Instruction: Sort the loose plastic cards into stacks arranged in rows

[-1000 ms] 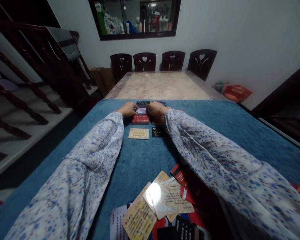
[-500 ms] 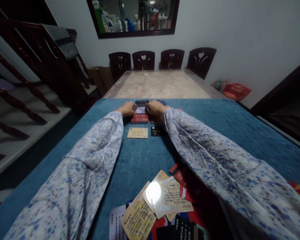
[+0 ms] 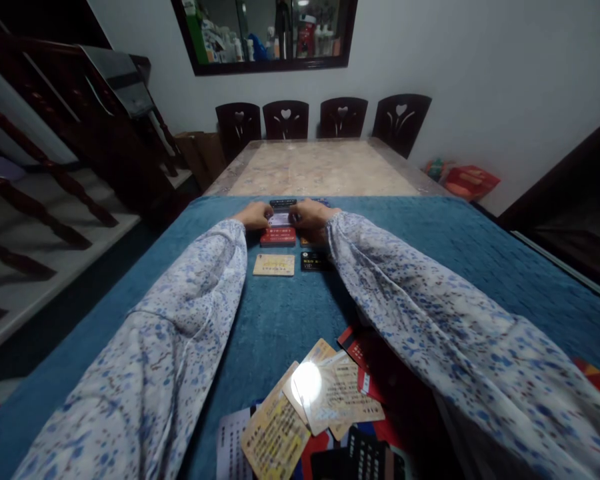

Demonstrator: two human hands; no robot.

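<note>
At the far edge of the blue cloth (image 3: 430, 267), caught between two hands drawn close together: a pale card (image 3: 281, 219), pinched at its left end by the left hand (image 3: 254, 215) and at its right end by the right hand (image 3: 313, 215). Hard to tell whether raised a little or lying flat. Sits just behind a red card (image 3: 278, 236) and just before a dark card (image 3: 283, 203), as part of a neat grid. Nearer in the same grid, side by side and apart from each other, a tan card (image 3: 274, 265) and a black card (image 3: 314, 261). Running back from both hands toward the camera, speckled blue-and-white sleeves (image 3: 190, 300). Between them, at the near edge of the cloth, a loose heap of cards (image 3: 325, 400), overlapping at all angles, with a bright glare spot on one. Beyond the cloth, bare marbled tabletop (image 3: 320, 170), then four dark chairs (image 3: 286, 120) against a white wall under a framed glass (image 3: 265, 33). Off to the left, a dark wooden staircase (image 3: 55, 167); on the floor to the right, red bags (image 3: 467, 180).
</note>
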